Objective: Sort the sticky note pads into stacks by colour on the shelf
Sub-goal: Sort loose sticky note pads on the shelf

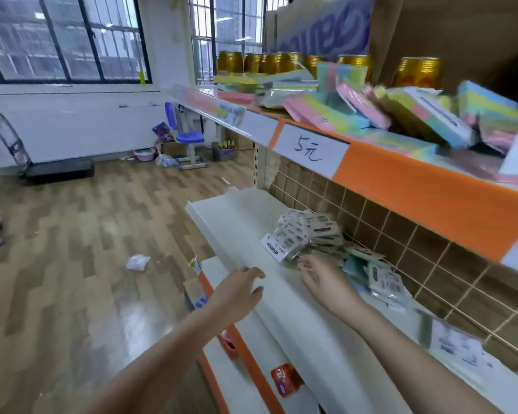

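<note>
Two bare hands, fingers apart, gripping nothing: right hand (320, 279) nearer; heap of wrapped pastel sticky note pads (308, 234) at its twelve o'clock; left hand (240, 291) on white metal shelf (231, 216) edge.

A brown wood-plank floor (81, 234) with a glossy sheen ran to a white wall (72, 127) under large black-framed windows (63, 37) that let in grey daylight. Against that wall stood a blue plastic chair on a pale metal frame (186, 138), a pink and purple plastic basin (144, 154) just beside it, and further left a black flat platform trolley with a folding metal handle (57, 171). A crumpled white plastic wrapper (137, 262) lay on the floor, and behind the shelving rose a tan cardboard backing crossed by a pale wire grid (401, 243).
</note>
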A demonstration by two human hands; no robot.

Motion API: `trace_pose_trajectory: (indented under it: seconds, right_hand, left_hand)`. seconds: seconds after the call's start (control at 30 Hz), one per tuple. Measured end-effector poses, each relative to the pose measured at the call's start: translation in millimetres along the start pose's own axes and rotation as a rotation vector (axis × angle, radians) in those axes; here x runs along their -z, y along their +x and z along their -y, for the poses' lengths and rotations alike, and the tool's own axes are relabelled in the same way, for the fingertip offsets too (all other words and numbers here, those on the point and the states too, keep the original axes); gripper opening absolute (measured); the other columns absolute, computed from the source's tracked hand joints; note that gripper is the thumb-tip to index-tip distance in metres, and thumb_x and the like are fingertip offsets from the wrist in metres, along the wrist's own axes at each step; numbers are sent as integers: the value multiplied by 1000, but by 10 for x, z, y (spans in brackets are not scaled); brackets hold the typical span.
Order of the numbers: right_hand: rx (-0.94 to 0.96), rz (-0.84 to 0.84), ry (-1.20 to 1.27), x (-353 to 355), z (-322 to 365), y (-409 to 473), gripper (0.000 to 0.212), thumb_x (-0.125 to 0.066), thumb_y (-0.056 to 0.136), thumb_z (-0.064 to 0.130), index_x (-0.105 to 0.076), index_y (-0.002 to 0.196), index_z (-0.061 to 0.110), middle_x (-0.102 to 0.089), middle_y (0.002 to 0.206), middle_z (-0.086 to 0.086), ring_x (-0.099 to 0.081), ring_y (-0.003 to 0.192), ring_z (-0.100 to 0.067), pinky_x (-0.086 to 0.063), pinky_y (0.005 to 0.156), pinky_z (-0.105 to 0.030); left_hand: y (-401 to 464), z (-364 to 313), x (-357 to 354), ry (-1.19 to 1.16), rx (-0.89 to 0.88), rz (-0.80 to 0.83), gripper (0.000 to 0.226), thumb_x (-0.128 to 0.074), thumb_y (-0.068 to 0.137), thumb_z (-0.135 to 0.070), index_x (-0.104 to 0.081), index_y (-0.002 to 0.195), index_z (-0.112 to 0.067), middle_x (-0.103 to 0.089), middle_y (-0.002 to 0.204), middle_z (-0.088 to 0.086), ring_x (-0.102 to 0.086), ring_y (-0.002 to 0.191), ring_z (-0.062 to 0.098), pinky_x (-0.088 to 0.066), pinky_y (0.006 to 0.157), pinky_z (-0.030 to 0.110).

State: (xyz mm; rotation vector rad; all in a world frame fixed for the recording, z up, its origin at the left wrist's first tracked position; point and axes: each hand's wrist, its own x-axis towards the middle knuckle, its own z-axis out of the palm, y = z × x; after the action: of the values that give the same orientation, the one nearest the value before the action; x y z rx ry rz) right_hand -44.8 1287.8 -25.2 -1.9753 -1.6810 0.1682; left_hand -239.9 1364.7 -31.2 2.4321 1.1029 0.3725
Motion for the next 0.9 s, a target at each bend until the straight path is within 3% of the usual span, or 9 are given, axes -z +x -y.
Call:
trace_pose_trajectory:
  seconds: [0.1,0.2,0.33,0.43,0.53,0.63,0.73,0.83,0.9]
  right_hand:
    - [-38,-44,-14,-18,-7,326,18,-53,91,18,-62,106,16,-62,103,-4,-60,91,-19,-49,80,-36]
    - [-137,-94,-47,-2,-53,648,23,-48,93,17,-63,110,16,-59,111,-3,-58,96,-16,-49,84,-34]
    - [-120,-259,-173,-8,-195,982,20,-50,93,16,-63,107,14,-59,109,-2,-52,98,-11,-40,75,-19]
    - [-165,-292,-288,58,-308,1366,18,-54,90,13,-66,102,9,-64,100,-9,-58,94,-23,-46,79,-30]
    - [-380,-178,-277,76,-392,1758,23,-51,92,22,-63,107,9,-62,106,-13,-58,100,-30,-48,87,-42]
    - [-607,32,-155,-66,-411,1947,35,-44,97,29,-52,125,10,-51,129,-14,-48,116,-31,-42,97,-39]
    - [-681,83,-205,-155,-310,1959,38,-29,103,35,-41,136,21,-33,141,-7,-31,127,-27,-30,102,-37]
    - [-609,218,-301,-192,-244,1969,44,-25,102,46,-37,139,27,-28,150,3,-29,133,-23,-25,104,-32]
    - [-664,214,-281,-230,-276,1957,49,-29,99,52,-33,142,30,-27,152,6,-30,134,-22,-26,106,-32]
  left_hand:
    - [260,133,-9,-30,11,4,37,-44,98,-25,-44,135,-21,-47,131,1,-47,116,17,-38,92,25]
    - [562,274,-63,-63,-17,39,38,-44,98,-23,-43,135,-18,-47,133,3,-43,121,19,-40,95,32]
    - [1039,445,-98,-56,-84,85,38,-45,97,-21,-44,135,-17,-47,135,5,-36,128,21,-30,102,29]
    - [1478,599,17,-106,-124,64,36,-47,95,-18,-49,131,-16,-51,132,6,-37,128,23,-29,103,29]
    - [1947,789,197,-116,-163,54,34,-48,95,-14,-51,129,-12,-52,131,8,-43,125,26,-30,100,28]
    - [2361,894,308,-108,-215,84,34,-47,95,-15,-51,129,-11,-52,132,9,-44,124,27,-34,100,29]
    - [2703,873,280,-97,-272,153,35,-48,94,-18,-51,129,-14,-51,131,7,-45,123,25,-35,98,27]
    - [2969,766,127,-75,-332,226,34,-48,95,-21,-49,128,-15,-50,131,8,-43,123,26,-35,98,30]
    - [3092,660,-9,-51,-369,280,36,-47,96,-23,-47,131,-13,-46,136,9,-39,127,28,-34,102,35]
